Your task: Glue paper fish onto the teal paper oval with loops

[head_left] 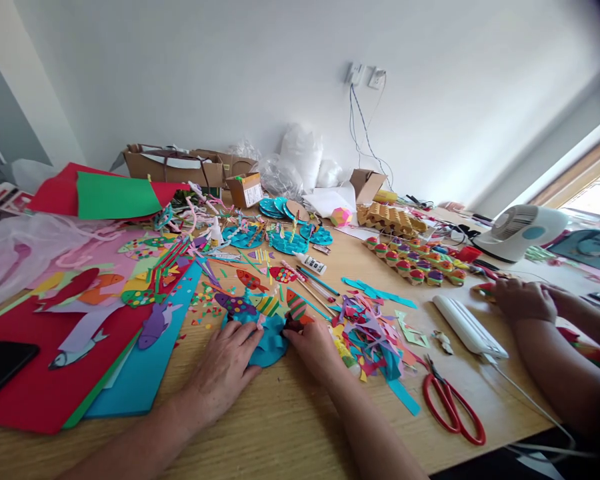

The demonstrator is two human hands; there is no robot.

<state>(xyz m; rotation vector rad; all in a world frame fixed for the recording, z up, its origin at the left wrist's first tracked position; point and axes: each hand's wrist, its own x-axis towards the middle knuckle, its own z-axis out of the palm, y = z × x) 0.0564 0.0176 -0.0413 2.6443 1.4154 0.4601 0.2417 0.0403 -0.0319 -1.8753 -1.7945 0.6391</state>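
Observation:
A round blue craft piece (267, 347) with wavy blue strips lies on the table between my hands. Paper fish stand along its far side: a purple dotted one (236, 305), a yellow and green striped one (267, 306) and a red and green striped one (295, 305). My left hand (229, 363) rests on the left part of the piece, fingers spread, pressing it down. At its right edge my right hand (314, 345) is closed, thumb and fingertips pinching something small and dark that I cannot make out.
Paper scraps (370, 330) and red scissors (450, 407) lie to the right, beside a white power bank (470, 327). Another person's hands (525, 300) work at far right. Coloured sheets (35, 400) with paper fish fill the left; a glue bottle (311, 263) lies ahead.

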